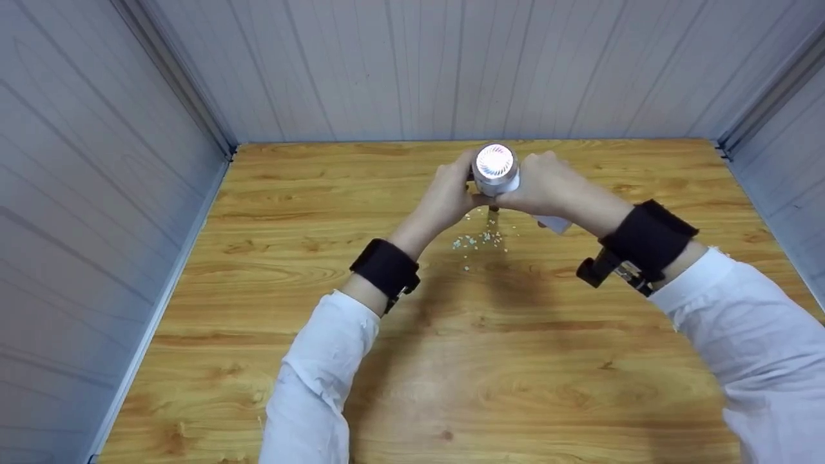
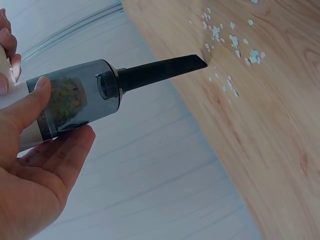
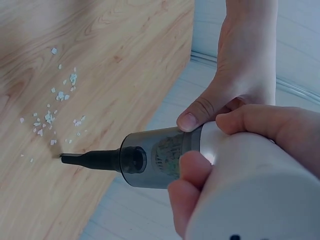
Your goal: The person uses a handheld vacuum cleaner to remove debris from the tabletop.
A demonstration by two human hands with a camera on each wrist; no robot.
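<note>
1. Setup: wood desk (image 1: 515, 361) w/ pale panel walls on three sides. Person in white sleeves, black wrist straps.
2. Object in hand: small handheld vacuum (image 1: 495, 171), white body, smoky clear dust cup, black narrow nozzle (image 2: 160, 72). Held in the air over the desk's middle, toward the far edge, nozzle pointing down at the desk.
3. Crumbs (image 1: 478, 240): loose patch of small pale bits on the desk, just nearer the person than the nozzle tip. Right wrist view shows the tip at or just above the wood, beside the patch's edge; contact w/ the surface can't be told for sure.
4. Progress (judgement): dust cup already holds some speckled debris, seen in left wrist view, so some pickup looks done. Most of the visible patch is still lying there, so the bulk is left. Can't tell if the motor is on.
5. Left hand (image 1: 451, 193): supports the dust cup end, thumb along the top, fingers (image 2: 70, 150) cradling underneath, lightly curled round it. Not a tight clamp.
6. Right hand (image 1: 548, 187): wrapped round the white body, fingers and thumb (image 3: 192, 187) curled firmly on it; carries most of the hold.
7. Both hands on the same vacuum, close together, nearly touching.
</note>
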